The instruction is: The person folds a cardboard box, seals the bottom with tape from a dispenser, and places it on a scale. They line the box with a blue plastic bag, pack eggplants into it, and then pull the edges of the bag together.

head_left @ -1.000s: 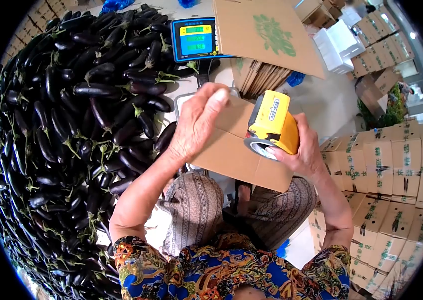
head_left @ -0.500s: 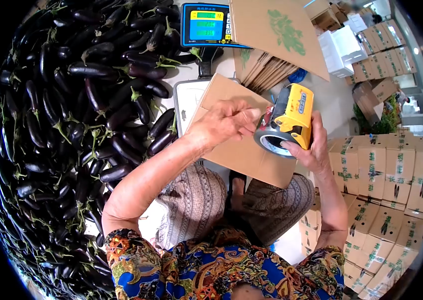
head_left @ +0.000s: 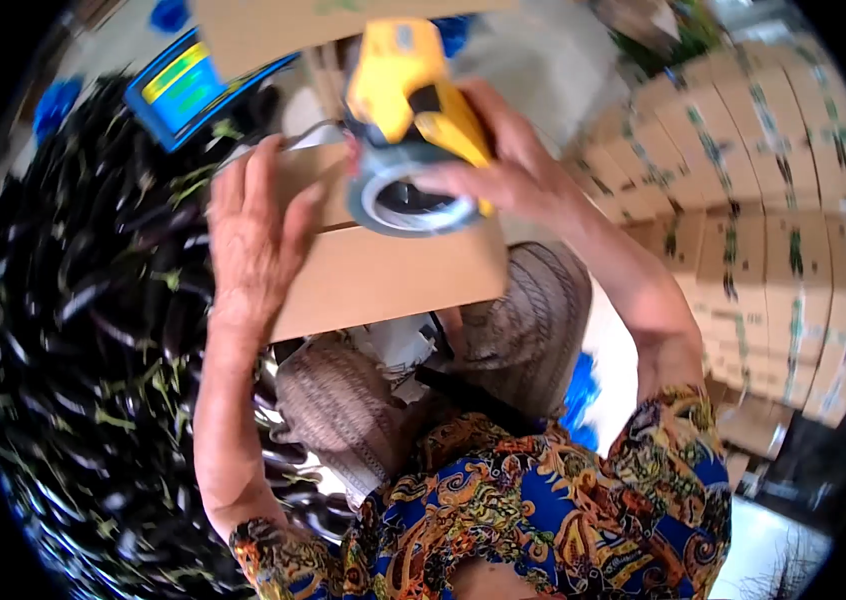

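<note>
A yellow tape dispenser [head_left: 398, 75] with a wide roll of tape [head_left: 368, 205] is gripped in my right hand [head_left: 508, 165], the thumb reaching across the roll's core. It overlaps the top of a brown cardboard box [head_left: 383, 285] in front of my knees. Flat against the box's left side lies my left hand [head_left: 258, 225], its fingers extended and the thumb apart. Motion blurs the dispenser and my right hand.
A large heap of eggplants [head_left: 93, 330] fills the left side. Beyond the box are a scale display [head_left: 183, 90] and a raised cardboard flap [head_left: 273, 35]. Stacked cartons with green print [head_left: 733, 170] stand at right. A blue plastic bag [head_left: 578, 400] lies by my right knee.
My left hand has left the tape's end and moved down-left onto the box's side. My right hand has carried the dispenser left over the box. The whole view has turned.
</note>
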### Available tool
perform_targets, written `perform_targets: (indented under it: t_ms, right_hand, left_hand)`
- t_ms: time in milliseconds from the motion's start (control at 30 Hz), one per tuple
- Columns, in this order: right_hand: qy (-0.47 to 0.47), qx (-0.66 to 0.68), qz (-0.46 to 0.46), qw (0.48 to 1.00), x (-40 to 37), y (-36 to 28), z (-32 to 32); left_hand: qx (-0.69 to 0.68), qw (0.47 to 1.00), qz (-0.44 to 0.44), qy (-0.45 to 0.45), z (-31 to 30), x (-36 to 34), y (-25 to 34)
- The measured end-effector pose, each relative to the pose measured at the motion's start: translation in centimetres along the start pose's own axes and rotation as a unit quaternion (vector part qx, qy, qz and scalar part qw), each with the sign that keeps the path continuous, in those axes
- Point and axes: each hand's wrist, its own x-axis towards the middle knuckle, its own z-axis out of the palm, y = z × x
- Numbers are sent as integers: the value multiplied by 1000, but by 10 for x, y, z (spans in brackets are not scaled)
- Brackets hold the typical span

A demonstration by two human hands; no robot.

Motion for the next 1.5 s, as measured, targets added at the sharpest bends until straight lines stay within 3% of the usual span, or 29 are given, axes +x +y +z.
perform_targets:
  t_ms: [67,200,267,367,400,533,567,667,800,867,900,933,1000,1067,1100,1133,1167,1200,1233,1267,1300,1333,1367,1400,1500]
  right_hand:
    - [49,112,52,991,4,20,-8]
    - [136,263,80,952,-9,43,-56]
    - [134,328,82,932,-23,64,-88]
    - [203,291,147,923,-51,126,-127]
    - [250,256,189,914,-60,150,-130]
    - [262,270,273,885,-101,233,-111]
    - [249,269,332,869,-109,268,-105]
    - [283,348,378,810,-114,343,-65]
    - [243,359,379,818,-84,365,-32]
    - [236,442,229,834,-77,391,-10]
    - [234,220,302,898,-72,403,-5]
    - [206,-15,357,911,-74,411,-7]
    - [120,-69,282,949,-112,409,-41]
    - [143,191,250,938,-184,386,-75]
    - [140,202,282,927,-223,375,-90]
    - [108,98,365,920,-260,362,-107]
    - [99,4,367,925,-308,358,-114]
    - [152,-40,350,923,-358,355,-111]
    - [81,-194,272,939,-430,390,-106]
    - [-41,-395,254,882,-476,384,-97]
    - [18,-258,486,835,-481,348,-85]
    - [88,-172,546,815,-499,328,-69]
    - [64,-177,570,800,-530,334,-49]
    - [96,-138,559,812,-554,332,-27]
    - [38,-286,536,793,-564,306,22]
  left_hand:
    - [179,979,76,-67,14,-7,-10]
    - [214,969,58,-108,16,0,9]
    - [233,966,40,-107,17,-2,4]
    - [241,964,0,-112,22,1,3]
    - [270,958,-7,-100,20,0,4]
    - [278,952,-31,-126,17,1,8]
    - [278,951,-35,-133,18,3,12]
    - [272,951,-49,-137,19,6,21]
    - [250,957,-44,-143,20,9,22]
    - [251,957,-35,-140,20,13,31]
    - [255,955,-32,-146,19,13,29]
    - [260,953,-33,-150,19,12,28]
    - [244,957,-53,-150,21,11,27]
    - [233,958,-43,-161,19,11,24]
    - [250,954,-36,-161,18,11,24]
    - [247,956,-24,-158,18,10,21]
    - [241,958,-26,-155,19,8,17]
    - [237,959,-27,-151,18,8,14]
    - [237,959,-32,-149,19,8,13]
    - [238,959,-37,-147,19,8,13]
    - [239,959,-42,-144,20,8,13]
    - [237,960,-26,-149,19,7,8]
    - [236,960,-10,-153,18,7,2]
    - [235,959,5,-157,17,6,-3]
    - [228,962,-34,-146,20,8,0]
